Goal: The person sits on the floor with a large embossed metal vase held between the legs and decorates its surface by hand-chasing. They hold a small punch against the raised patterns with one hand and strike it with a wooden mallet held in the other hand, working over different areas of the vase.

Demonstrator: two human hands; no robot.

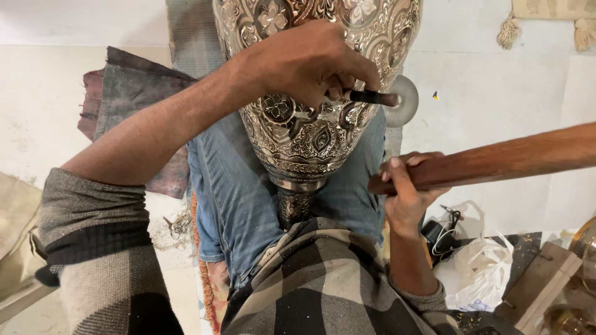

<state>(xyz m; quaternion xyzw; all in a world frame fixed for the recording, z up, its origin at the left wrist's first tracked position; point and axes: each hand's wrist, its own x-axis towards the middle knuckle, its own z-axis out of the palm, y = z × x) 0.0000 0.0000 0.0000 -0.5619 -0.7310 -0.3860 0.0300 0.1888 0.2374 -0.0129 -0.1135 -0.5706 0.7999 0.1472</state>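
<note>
Left hand (310,62) pinches a dark chisel (372,97) against an engraved silver vase (310,139) on the lap; right hand (406,192) grips a wooden stick (496,160).

Vase (310,133): silver metal, chased all over with floral and scroll patterns. Punch (372,97): dark, near black. Stick (496,160): reddish-brown wood. Jeans (233,192): blue denim. Shirt (323,285): grey and black check. Cloth (133,93): faded grey and maroon. Floor (496,99): off-white. Bag (481,273): white plastic.
</note>
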